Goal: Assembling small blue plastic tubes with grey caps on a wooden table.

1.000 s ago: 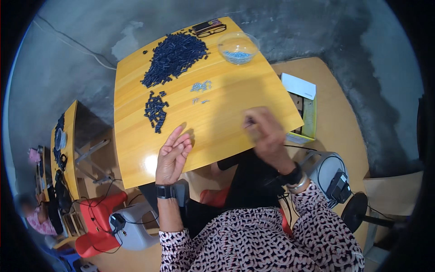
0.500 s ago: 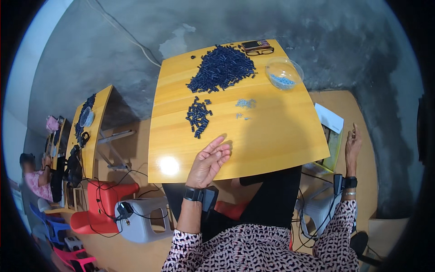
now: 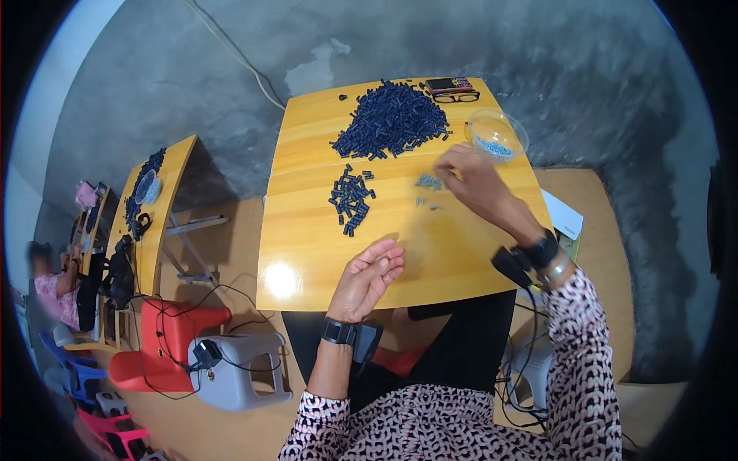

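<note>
My left hand (image 3: 370, 280) rests palm up over the near edge of the yellow tabletop, its fingers loosely bent and apart, with nothing visible in it. My right hand (image 3: 477, 183) reaches across the table with fingers bent together and pointing left; whatever they may hold is hidden. It is just beside a small heap of tiny grey-blue pieces (image 3: 427, 182), with a few more pieces (image 3: 421, 202) lying nearer me. To the left lies a small group of short black cylinders (image 3: 351, 201). Behind it is a large pile of the same black cylinders (image 3: 392, 119).
A clear round bowl (image 3: 498, 127) with light-blue pieces stands at the back right, near glasses (image 3: 456, 97) and a phone (image 3: 448, 84). Left are a red chair (image 3: 154, 338), a grey stool (image 3: 238, 369), cables and another table (image 3: 175, 180). A person (image 3: 65, 288) sits far left.
My right hand has swung in from beyond the table's right side to the grey-blue pieces. My left hand stays near the front edge, its index finger now more bent. The view has shifted slightly.
</note>
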Demonstrator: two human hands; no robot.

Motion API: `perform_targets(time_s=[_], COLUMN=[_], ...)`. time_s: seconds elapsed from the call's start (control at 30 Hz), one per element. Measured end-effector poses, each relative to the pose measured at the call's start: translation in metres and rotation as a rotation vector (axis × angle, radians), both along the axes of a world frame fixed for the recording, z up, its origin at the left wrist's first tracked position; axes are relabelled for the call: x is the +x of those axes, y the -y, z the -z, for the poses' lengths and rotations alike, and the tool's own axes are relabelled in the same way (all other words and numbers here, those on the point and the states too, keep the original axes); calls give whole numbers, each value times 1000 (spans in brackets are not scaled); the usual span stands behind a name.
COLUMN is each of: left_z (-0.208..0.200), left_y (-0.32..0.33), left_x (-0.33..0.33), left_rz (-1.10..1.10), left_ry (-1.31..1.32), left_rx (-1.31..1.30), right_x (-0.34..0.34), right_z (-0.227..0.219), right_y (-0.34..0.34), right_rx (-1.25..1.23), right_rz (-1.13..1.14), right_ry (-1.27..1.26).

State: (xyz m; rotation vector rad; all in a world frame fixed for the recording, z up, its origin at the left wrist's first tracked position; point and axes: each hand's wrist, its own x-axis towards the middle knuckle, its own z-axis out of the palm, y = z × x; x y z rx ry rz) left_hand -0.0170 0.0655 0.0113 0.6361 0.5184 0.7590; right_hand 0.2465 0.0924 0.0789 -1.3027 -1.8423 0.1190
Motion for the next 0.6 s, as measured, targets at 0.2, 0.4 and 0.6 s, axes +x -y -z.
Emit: perform_targets(time_s=[0.2,0.4,0.6], left_z=[-4,-4,-6], left_y=[2,1,0], left_x=[2,2,1], left_rz=[-2,18,32], left_ry=[18,34,41], left_rx=[-4,-18,-43], right_x=[2,2,-4], right_z=[44,55,63], right_y=[-81,-111,-123], right_rx=[11,-159,-258], right_rz=[100,171,213], right_ry=[59,136,284])
